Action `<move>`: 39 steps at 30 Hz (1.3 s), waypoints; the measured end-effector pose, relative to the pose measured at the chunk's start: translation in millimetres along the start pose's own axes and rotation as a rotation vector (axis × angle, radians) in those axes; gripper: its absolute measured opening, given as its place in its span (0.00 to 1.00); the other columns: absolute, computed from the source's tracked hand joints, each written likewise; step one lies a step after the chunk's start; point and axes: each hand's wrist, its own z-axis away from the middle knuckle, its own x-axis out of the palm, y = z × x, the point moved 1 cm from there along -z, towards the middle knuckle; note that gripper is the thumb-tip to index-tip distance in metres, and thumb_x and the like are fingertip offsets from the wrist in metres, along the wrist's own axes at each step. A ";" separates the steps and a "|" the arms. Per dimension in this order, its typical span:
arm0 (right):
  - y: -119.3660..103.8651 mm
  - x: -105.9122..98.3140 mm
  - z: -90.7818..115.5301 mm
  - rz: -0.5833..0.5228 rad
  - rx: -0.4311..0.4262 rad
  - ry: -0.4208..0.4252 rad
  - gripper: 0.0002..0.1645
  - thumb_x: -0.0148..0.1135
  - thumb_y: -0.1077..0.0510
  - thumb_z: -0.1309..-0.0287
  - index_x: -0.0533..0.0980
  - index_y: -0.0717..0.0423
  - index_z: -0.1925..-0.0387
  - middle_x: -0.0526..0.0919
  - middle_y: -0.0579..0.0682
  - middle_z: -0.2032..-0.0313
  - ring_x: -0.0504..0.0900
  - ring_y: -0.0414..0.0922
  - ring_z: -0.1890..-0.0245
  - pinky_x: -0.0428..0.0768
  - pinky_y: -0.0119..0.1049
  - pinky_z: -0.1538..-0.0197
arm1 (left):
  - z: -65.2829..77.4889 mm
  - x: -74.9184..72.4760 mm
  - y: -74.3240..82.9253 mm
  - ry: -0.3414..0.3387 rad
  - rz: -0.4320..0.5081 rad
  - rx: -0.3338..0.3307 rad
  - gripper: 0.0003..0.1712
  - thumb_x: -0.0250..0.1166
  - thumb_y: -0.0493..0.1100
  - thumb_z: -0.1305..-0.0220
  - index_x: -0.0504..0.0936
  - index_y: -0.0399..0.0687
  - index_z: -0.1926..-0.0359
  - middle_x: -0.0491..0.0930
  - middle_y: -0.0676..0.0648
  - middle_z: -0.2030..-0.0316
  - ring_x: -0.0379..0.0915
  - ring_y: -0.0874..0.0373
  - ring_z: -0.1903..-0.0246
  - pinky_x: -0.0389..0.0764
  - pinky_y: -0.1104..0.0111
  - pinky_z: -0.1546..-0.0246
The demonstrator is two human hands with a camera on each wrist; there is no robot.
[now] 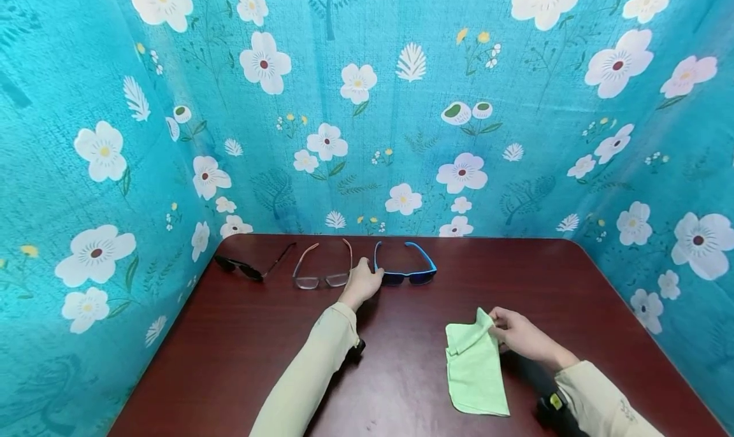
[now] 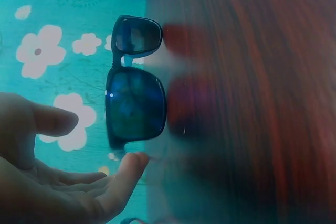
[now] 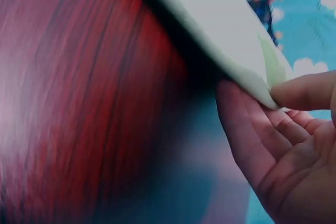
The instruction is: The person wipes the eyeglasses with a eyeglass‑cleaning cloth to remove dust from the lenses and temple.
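Observation:
Blue-framed sunglasses (image 1: 421,278) with dark lenses stand with temples unfolded toward the back edge. My left hand (image 1: 361,284) is at their left end; in the left wrist view its thumb (image 2: 58,120) and fingers are apart, and the sunglasses (image 2: 136,106) show beyond them, apparently ungripped. At the right, my right hand (image 1: 527,338) pinches the top corner of a light green cloth (image 1: 476,376) between thumb and fingers. The rest of the cloth hangs toward the table. The right wrist view shows the pinched cloth (image 3: 220,24) up close.
Clear-lens eyeglasses (image 1: 321,283) lie just left of my left hand, temples unfolded. Farther left are dark sunglasses (image 1: 237,266). The dark red wooden table (image 1: 401,348) meets a blue floral curtain (image 1: 367,169) at the back and sides.

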 end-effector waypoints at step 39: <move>27.0 -46.4 -36.2 0.454 0.086 0.311 0.11 0.50 0.56 0.42 0.69 0.60 0.64 0.75 0.51 0.74 0.74 0.43 0.79 0.70 0.37 0.76 | 56.9 -99.7 -29.6 0.152 -0.507 0.206 0.34 0.52 0.53 0.41 0.59 0.44 0.37 0.57 0.36 0.41 0.51 0.40 0.43 0.58 0.49 0.48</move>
